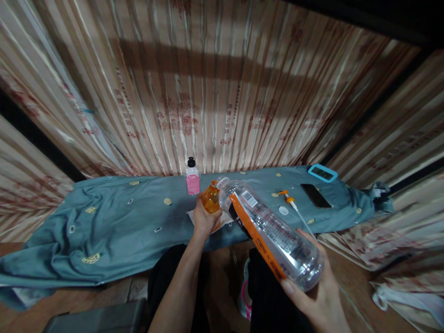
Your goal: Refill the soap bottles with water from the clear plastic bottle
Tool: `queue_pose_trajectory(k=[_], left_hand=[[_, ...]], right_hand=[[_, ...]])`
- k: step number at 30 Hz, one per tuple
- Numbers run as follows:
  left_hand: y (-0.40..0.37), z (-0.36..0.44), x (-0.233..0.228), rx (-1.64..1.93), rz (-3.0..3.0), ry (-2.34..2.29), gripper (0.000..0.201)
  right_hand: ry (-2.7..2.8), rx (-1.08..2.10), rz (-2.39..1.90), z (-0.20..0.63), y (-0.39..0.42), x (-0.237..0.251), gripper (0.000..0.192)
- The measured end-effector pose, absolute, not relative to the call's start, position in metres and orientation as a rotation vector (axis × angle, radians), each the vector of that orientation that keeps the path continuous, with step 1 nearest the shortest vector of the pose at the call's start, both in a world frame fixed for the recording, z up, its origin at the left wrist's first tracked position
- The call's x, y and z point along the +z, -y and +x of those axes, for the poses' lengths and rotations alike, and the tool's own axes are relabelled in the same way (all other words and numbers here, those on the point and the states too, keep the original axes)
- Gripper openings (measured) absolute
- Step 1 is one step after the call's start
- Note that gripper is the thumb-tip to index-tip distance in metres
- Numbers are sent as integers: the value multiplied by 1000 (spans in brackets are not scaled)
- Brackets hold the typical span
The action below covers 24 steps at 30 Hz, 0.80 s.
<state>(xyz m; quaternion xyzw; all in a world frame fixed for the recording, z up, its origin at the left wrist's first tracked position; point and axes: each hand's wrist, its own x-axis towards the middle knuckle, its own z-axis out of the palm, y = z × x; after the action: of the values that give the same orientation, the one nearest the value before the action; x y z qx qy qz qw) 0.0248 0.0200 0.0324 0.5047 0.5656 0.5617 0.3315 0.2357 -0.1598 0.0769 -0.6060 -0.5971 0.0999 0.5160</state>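
Observation:
My left hand is wrapped round a small orange bottle, tilted with its neck up and to the right. In my right hand lies a large clear plastic bottle with an orange and black label, gripped near its base. This bottle slants down to the left, and its mouth meets the small bottle's mouth. Whether liquid passes between them I cannot tell. Partly hidden beneath them, a white and orange paper or packet lies on the cloth. To the right rests an orange pump top with a long white tube.
A green-grey cloth covers the low surface. A pink-labelled bottle with a black cap stands behind my left hand. A white disc, a dark phone and a blue-framed digital clock lie at right. Curtains hang behind.

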Motion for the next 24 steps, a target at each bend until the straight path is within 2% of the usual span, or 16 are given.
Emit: queue_pose_trajectory(k=[10,24], left_hand=[[-23,26,29,1528,1253,-1401,61],[-23,26,30,1528,1190,-1396,61]], right_hand=[[1533,155,-1452,240,158,79,73],[1618,219,-1413,247,161,80,76]])
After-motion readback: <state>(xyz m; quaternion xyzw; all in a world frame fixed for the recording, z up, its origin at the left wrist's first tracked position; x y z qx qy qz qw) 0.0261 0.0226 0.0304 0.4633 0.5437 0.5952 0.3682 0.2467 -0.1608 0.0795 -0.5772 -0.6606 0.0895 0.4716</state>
